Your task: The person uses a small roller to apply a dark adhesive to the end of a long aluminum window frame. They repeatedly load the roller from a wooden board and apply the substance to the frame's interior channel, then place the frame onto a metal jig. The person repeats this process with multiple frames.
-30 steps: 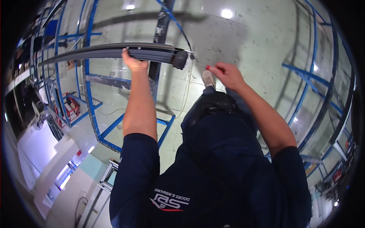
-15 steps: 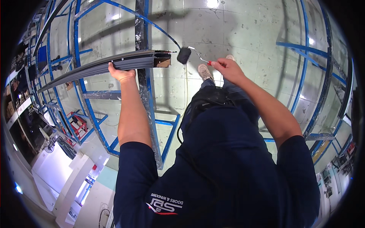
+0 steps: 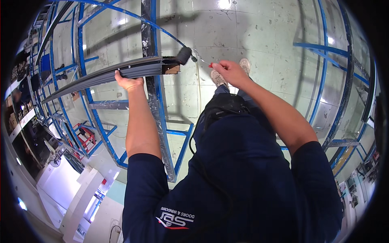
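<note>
where the black roller (image 3: 184, 56) reaches the dark grey profile (image 3: 109, 73): in the head view the roller is tilted and overlaps the profile's near end; whether it presses there or only hovers, the view cannot tell.
roller shift: half a second ago it stood clear to the right of that end, with a gap between; now the gap is gone, which seems to bring the roller back into working reach of the profile.
right hand (image 3: 231, 73): pinches the red handle (image 3: 210, 65) at the end of the roller's thin bent rod.
left hand (image 3: 130, 82): grips the profile from below, thumb up against its face; the other fingers are mostly hidden.
profile: runs from the near end far off to the left, crossing over the paint-spotted blue frame (image 3: 161, 131).
profile end: ragged, with a brown piece (image 3: 172, 69) showing in it, just below the roller.
waist pouch (image 3: 222, 106): black, worn at the person's front; what it holds, if anything, is hidden.
</note>
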### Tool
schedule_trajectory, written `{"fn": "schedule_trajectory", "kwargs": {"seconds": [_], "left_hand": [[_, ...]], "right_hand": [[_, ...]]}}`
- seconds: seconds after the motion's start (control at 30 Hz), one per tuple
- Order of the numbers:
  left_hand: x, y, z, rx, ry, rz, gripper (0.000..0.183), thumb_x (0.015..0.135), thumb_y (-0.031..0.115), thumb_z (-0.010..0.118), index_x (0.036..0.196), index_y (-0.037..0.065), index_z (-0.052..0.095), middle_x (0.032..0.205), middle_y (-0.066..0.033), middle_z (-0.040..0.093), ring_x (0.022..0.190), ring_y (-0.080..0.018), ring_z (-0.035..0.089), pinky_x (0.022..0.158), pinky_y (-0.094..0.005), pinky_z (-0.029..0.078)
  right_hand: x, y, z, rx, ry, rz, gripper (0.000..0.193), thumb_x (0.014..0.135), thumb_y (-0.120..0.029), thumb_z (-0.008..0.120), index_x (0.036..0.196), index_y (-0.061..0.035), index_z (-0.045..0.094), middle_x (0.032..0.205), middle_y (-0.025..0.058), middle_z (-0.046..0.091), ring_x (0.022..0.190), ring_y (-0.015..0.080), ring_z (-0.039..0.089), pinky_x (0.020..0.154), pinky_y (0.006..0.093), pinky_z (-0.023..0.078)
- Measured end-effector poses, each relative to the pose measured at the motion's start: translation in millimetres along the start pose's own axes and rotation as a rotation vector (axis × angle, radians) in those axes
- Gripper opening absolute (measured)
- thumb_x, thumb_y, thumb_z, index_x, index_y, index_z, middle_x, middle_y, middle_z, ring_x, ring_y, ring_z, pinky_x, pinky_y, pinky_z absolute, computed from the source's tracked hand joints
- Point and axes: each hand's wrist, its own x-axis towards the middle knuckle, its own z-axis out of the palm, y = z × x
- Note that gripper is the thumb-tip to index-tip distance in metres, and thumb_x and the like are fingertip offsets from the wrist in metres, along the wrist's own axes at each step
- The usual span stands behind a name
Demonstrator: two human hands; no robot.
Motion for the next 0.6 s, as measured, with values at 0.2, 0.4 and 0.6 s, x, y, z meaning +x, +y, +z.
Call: {"fn": "schedule_trajectory", "kwargs": {"seconds": [0.2, 0.4, 0.6], "left_hand": [[-1, 2, -1, -0.014, -0.005, -0.037, 0.051, 0.094, 0.045, 0.051, 0.127, 0.007, 0.058, 0.127, -0.0131, 0.063, 0.117, -0.0349, 0.061, 0.105, -0.0569, 0.049], [-1, 2, -5, 0.005, -0.004, -0.015, 0.051, 0.094, 0.046, 0.052, 0.129, 0.008, 0.058, 0.131, -0.0128, 0.060, 0.119, -0.0348, 0.060, 0.105, -0.0576, 0.049], [-1, 2, -2, 0.007, 0.022, -0.019, 0.049, 0.094, 0.045, 0.053, 0.127, 0.009, 0.060, 0.128, -0.0122, 0.063, 0.117, -0.0344, 0.062, 0.104, -0.0573, 0.050]], "right_hand": [[4, 12, -2, 0.081, 0.000, -0.027, 0.052, 0.098, -0.050, 0.061, 0.079, -0.0020, 0.063, 0.064, 0.0046, 0.051, 0.062, 0.0141, 0.048, 0.059, 0.0351, 0.039], [3, 30, -20, 0.095, -0.020, 0.011, 0.052, 0.097, -0.052, 0.060, 0.080, -0.0040, 0.065, 0.062, 0.0068, 0.050, 0.060, 0.0163, 0.048, 0.059, 0.0363, 0.039], [13, 16, -13, 0.048, -0.025, -0.079, 0.051, 0.097, -0.054, 0.060, 0.083, -0.0054, 0.070, 0.063, 0.0062, 0.050, 0.062, 0.0148, 0.048, 0.059, 0.0356, 0.039]]}}
